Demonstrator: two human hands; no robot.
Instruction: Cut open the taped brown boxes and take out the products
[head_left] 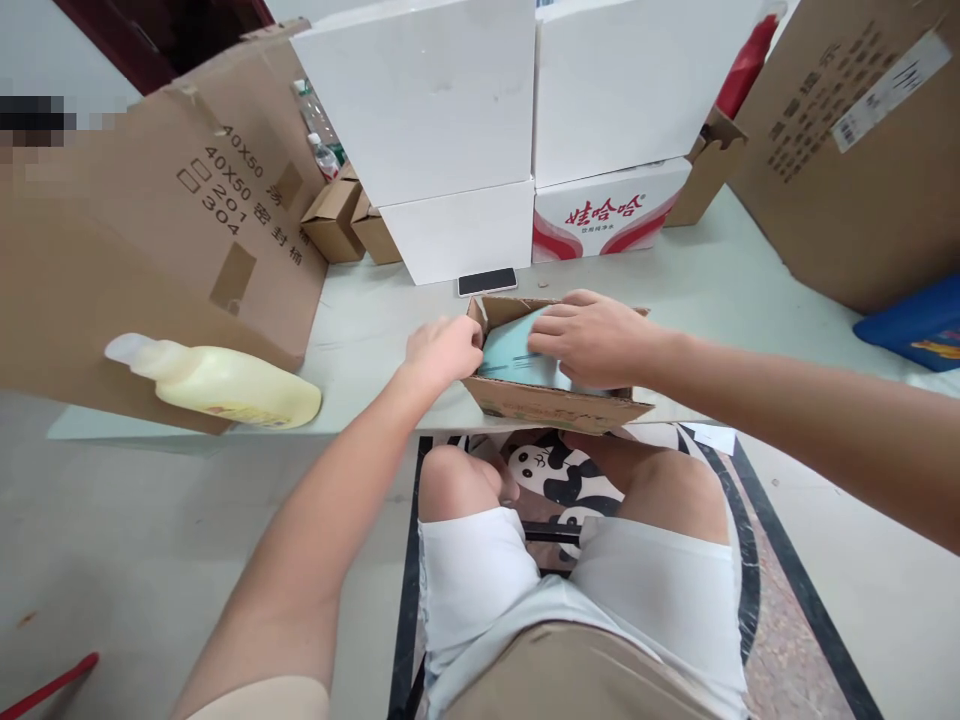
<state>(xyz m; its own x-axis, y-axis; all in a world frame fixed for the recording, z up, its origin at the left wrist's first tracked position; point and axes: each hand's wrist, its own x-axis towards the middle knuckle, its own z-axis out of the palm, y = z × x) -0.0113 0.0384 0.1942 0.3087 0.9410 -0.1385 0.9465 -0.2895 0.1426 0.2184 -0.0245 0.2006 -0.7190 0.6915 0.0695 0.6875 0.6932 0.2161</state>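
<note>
A small open cardboard box (551, 402) stands at the table's front edge, straight ahead of me. Inside it lies a light-blue packet (517, 352) with dark print; its lower part is hidden by the box walls. My left hand (448, 350) is closed on the box's left wall, fingers curled over the rim. Reaching in from the right, my right hand (581, 338) has its fingers bent and pressed together against the packet. Part of that packet is covered by the right hand, and its fingertips are partly hidden.
White cartons (457, 100) are stacked behind the box, with a phone (487, 282) at their foot. A yellow bottle (232, 385) lies at left before a big carton (225, 220). Another big carton (855, 200) and a blue container (919, 325) are at right.
</note>
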